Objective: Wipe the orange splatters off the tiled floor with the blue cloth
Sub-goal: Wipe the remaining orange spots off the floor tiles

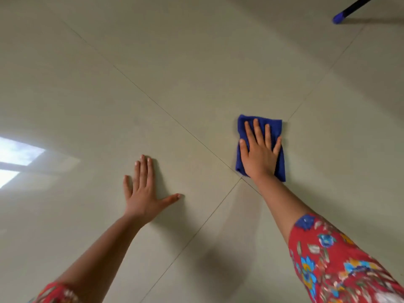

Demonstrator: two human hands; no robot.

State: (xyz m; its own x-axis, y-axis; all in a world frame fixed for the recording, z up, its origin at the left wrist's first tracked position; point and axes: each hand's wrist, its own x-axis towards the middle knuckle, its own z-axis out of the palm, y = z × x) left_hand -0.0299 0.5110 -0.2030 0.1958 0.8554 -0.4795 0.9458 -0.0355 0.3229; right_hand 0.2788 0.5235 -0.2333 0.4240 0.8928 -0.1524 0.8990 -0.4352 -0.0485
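- The right hand (260, 153) lies flat and palm down on the blue cloth (278, 136), with the fingers spread wide and pointing away from the person; it presses the cloth and does not close around it.
- The right arm is stretched out straight, and a red flowered sleeve (341, 261) covers its upper part.
- The blue cloth is dark blue, folded into a thick rectangle, and lies flat on the tiled floor (196, 62).
- The long axis of the cloth runs away from the person, along the same line as the fingers on it.
- The near left corner of the cloth is just beside the crossing of the grout lines (241, 178).
- The left hand (143, 193) is left of the cloth and well apart from it, flat on the bare tile, fingers open, thumb pointing toward the cloth, holding nothing.
- Far beyond the cloth, to the right, a dark pole with a blue tip (338, 18) touches the floor.
- Far left of the cloth, a bright window reflection (19, 153) shines on the tile.
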